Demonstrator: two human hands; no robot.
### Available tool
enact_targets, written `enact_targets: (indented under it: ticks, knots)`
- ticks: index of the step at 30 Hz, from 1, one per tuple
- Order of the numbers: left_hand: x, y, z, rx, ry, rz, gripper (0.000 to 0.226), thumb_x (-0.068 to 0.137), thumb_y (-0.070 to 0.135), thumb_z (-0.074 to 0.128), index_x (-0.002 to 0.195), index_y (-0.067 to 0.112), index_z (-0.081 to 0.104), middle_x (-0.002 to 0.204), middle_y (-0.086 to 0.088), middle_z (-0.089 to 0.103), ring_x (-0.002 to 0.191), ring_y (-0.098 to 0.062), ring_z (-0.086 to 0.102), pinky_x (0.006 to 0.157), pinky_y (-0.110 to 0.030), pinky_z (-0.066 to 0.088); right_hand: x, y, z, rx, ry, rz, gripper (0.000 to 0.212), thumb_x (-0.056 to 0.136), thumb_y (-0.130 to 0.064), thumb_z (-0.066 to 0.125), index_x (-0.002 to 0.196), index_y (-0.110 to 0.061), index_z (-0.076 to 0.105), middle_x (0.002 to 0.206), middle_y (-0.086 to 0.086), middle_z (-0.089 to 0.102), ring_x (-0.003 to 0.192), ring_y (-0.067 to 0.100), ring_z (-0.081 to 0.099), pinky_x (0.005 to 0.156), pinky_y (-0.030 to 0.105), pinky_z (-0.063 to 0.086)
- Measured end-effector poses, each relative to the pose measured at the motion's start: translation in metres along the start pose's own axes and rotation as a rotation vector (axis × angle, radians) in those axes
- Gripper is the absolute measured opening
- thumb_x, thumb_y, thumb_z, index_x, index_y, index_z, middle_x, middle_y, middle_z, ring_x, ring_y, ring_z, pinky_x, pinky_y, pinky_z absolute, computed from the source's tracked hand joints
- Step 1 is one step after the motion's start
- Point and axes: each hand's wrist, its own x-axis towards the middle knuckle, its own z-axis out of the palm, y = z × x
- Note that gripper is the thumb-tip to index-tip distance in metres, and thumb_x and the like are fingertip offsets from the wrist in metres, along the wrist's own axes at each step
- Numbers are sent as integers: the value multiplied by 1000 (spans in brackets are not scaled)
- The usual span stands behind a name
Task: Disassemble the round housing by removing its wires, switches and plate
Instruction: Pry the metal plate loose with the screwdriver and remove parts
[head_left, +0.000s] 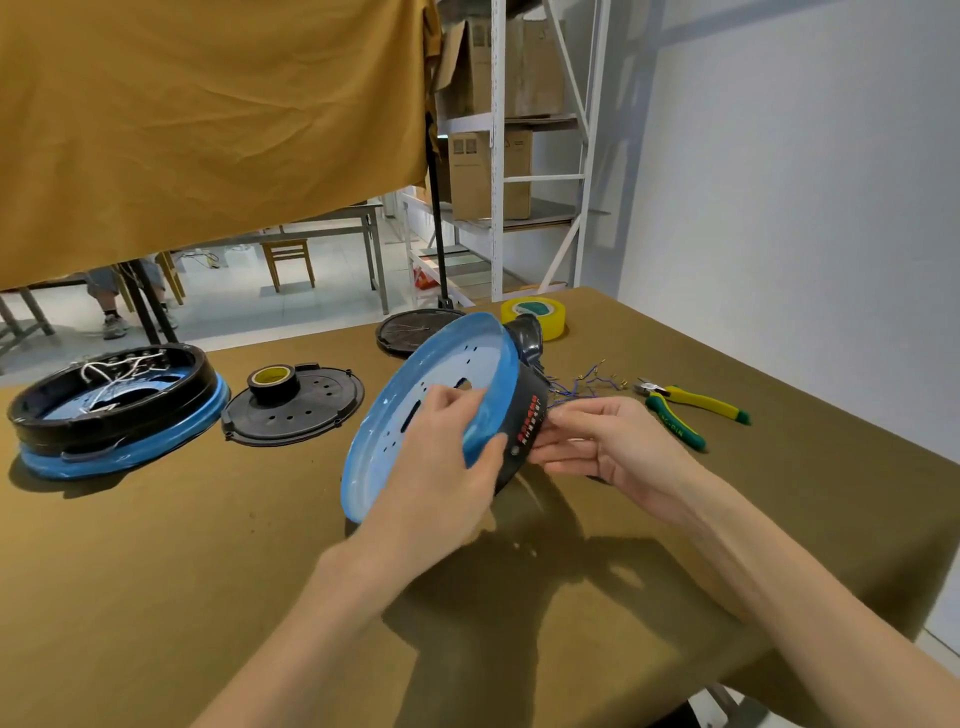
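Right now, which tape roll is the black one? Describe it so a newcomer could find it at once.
Start at the olive table. Left of the tilted blue housing held in both hands lies a flat black plate; the black tape sits on it. The other roll, yellow tape, lies at the far edge.

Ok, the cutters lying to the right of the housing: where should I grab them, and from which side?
Probably by the two yellow-and-green handles of the cutters, from above on the near right. They lie flat on the table, handles pointing right and splayed apart, jaws pointing left toward the loose blue wires. The right hand, now at the housing, is nearest; the left hand grips its blue rim.
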Motion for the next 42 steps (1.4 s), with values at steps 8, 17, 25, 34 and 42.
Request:
enact_targets:
  ticks: [8, 17, 25, 34, 42]
  knots:
    - [7, 0, 31, 51, -332, -91, 45, 110, 34, 30, 150, 28, 48, 124, 13, 41, 120, -4, 40, 102, -21, 29, -14, 2, -21, -34, -63, 487, 101, 71, -83, 65, 124, 3, 61, 115, 24, 72, 106, 40, 72, 81, 47, 61]
    - [45, -14, 44, 112, -528, 14, 36, 101, 13, 56, 126, 35, 71, 83, 15, 55, 76, 0, 56, 63, -11, 42, -14, 30, -17, 140, 62, 531, 89, 63, -51, 89, 127, -2, 52, 111, 28, 72, 100, 44, 72, 83, 47, 62]
    - [73, -6, 49, 274, -549, 112, 14, 98, 29, 66, 104, 22, 77, 92, 8, 68, 81, -10, 63, 70, -23, 51, -14, 31, -23, 133, 37, 524, 95, 62, -52, 88, 130, 4, 51, 113, 29, 71, 102, 42, 72, 87, 47, 61]
    - [69, -9, 62, 458, -573, 174, 17, 108, 30, 45, 110, 17, 55, 106, 0, 57, 88, -16, 56, 75, -31, 47, -10, 36, -31, 119, 21, 515, 92, 64, -53, 89, 128, 2, 54, 110, 25, 73, 104, 38, 72, 87, 44, 61]
    - [74, -20, 60, 275, -538, 195, 8, 98, 28, 66, 104, 28, 71, 88, 20, 58, 80, 2, 57, 69, -17, 47, -10, 38, -33, 176, 42, 524, 90, 62, -45, 92, 127, 4, 53, 110, 29, 72, 104, 41, 72, 85, 44, 62]
